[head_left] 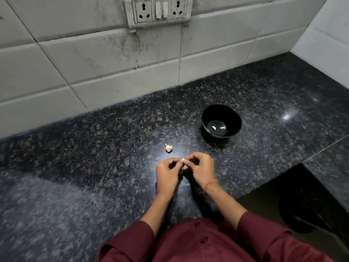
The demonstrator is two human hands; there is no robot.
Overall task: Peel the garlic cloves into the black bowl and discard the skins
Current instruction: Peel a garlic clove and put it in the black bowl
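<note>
a pale tiled wall (113, 69), stained with dark streaks, fills the back of the scene. below it a black speckled stone counter (94, 148) runs from left to right and turns a corner at the far right. closest to me is the person's maroon buttoned shirt (207, 242), sleeves pushed up the forearms. down at the right, below the counter edge, sits a dark rounded shape (302, 214); i cannot tell what it is. high on the wall is a grimy switch and socket plate (160, 10) with two sockets and two switches between them.

the black bowl (234, 118) stands upright on the counter, beyond the hands and to their right, well apart from them. the left hand (168, 173) and the right hand (202, 167) are held together just above the counter in front of the shirt, fingers curled in, fingertips meeting. a thin reddish thread (210, 185) circles the right wrist.

a small clump of unpeeled garlic (169, 148) with a stub of stem lies on the counter just beyond the left hand, not touching it. a garlic clove (183, 159) is pinched between the fingertips of both hands, only a pale bit of it showing. two peeled cloves (214, 127) lie on the bottom of the bowl, near each other but apart.
</note>
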